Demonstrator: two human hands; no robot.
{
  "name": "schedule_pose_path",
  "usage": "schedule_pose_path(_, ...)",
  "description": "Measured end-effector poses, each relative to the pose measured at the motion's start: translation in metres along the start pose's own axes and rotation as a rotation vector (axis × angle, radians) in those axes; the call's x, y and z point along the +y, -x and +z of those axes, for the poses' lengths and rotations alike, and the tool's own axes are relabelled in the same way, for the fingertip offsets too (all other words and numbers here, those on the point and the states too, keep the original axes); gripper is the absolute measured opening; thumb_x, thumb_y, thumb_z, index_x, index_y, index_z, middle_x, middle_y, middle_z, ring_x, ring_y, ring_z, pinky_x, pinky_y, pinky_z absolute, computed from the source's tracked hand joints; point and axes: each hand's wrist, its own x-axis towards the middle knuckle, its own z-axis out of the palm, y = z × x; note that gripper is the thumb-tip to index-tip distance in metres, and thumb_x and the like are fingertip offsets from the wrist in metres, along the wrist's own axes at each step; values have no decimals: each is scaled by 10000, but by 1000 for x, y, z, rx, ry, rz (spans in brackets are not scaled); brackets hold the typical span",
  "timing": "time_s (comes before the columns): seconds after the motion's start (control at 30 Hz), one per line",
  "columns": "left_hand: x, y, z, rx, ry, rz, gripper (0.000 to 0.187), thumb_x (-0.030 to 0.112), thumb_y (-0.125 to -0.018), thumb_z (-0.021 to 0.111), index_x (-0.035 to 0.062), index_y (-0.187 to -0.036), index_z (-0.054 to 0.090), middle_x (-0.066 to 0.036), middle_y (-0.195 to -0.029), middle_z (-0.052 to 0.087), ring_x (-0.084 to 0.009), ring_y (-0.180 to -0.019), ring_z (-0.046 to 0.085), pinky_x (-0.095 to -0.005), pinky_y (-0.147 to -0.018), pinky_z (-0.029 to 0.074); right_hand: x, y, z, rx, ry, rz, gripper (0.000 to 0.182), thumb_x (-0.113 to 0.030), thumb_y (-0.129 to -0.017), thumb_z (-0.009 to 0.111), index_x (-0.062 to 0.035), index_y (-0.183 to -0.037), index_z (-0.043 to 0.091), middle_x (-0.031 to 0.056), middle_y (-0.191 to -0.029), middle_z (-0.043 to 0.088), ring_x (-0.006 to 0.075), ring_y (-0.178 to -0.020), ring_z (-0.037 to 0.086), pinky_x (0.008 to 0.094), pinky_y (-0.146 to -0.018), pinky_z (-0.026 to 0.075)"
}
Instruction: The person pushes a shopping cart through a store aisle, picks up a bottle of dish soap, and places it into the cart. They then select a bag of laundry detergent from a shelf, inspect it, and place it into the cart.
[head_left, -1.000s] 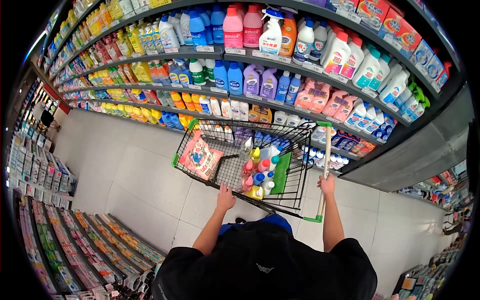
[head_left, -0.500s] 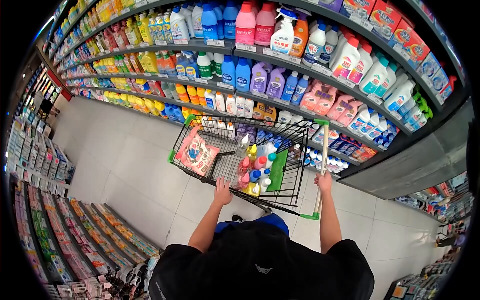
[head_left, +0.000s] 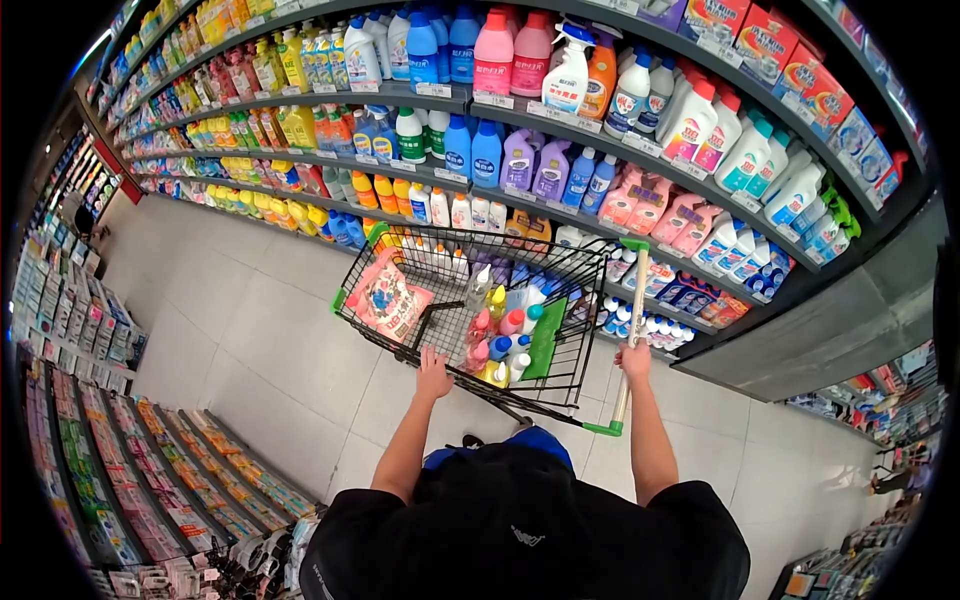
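My left hand (head_left: 433, 371) grips the cart's (head_left: 440, 330) near rim; my right hand (head_left: 634, 358) wraps its handle (head_left: 628, 340). Bottles (head_left: 505, 335) and a pink pack (head_left: 387, 300) are already loaded, with room left.

Top: a black short-sleeved shirt (head_left: 520, 530), loose at the shoulders, filling the lower middle of the head view.
Sleeves: short, ending above the elbows; both forearms are bare below them.
Marking: a small pale logo or print on the black fabric (head_left: 528, 536), too small to read.
Lower garment: a patch of bright blue cloth (head_left: 530, 443) shows just beyond the shirt's far edge; what garment it is cannot be told.
Hands: left hand (head_left: 433, 375) and right hand (head_left: 634, 360) are bare, with no gloves; rings or a watch cannot be made out.
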Motion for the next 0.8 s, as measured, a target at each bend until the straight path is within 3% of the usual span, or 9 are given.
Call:
schedule_pose_path(0.1, -3, -7, 3, 49, 12, -15, 561, 179, -702, 699, 107, -1235, 540, -156, -1498, 315, -355, -1450, 153, -552, -1019, 389, -1, 0, 10, 7, -46, -9, 312, -59, -812, 637, 35, -1065, 481, 123, -635, 628, 192, -486, 628, 311, -429, 496)
schedule_pose_path(0.2, 4, -10, 0, -30, -34, -72, 539, 171, -714, 689, 96, -1229, 550, -167, -1480, 341, -361, -1442, 174, -548, -1026, 387, -3, -1, 21, 1, -76, -20, 284, -65, -812, 596, 24, -1060, 490, 121, -657, 638, 188, -492, 631, 299, -433, 502)
schedule_pose_path(0.37, 25, 0, -4, -31, -52, 27, 546, 212, -734, 701, 17, -1220, 547, -220, -1404, 394, -423, -1396, 231, -487, -1078, 366, -3, -4, 42, -39, -117, -27, 296, -58, -834, 612, -7, -1061, 427, 123, -639, 620, 194, -480, 620, 306, -419, 502)
schedule_pose_path(0.6, 37, 6, -1, 39, -30, 94, 526, 200, -716, 732, 39, -1185, 559, -206, -1335, 430, -426, -1354, 287, -508, -1003, 439, -19, 1, 69, -125, -146, 12, 409, -69, -814, 632, 21, -1107, 361, 142, -640, 624, 208, -488, 632, 319, -426, 509)
schedule_pose_path(0.63, 37, 6, -3, 37, -30, 90, 516, 199, -714, 732, 38, -1175, 566, -205, -1332, 432, -424, -1350, 292, -505, -1008, 435, -19, 0, 73, -173, -156, 9, 414, -54, -838, 616, -27, -1086, 286, 156, -640, 602, 226, -482, 623, 329, -399, 489)
schedule_pose_path(0.8, 37, 4, -11, -3, -10, 93, 440, 191, -717, 724, 27, -1109, 610, -195, -1302, 457, -407, -1331, 317, -480, -1041, 408, -26, -1, 88, -279, -151, -48, 436, -8, -825, 610, -33, -1089, 263, 152, -668, 581, 234, -491, 619, 337, -410, 503)
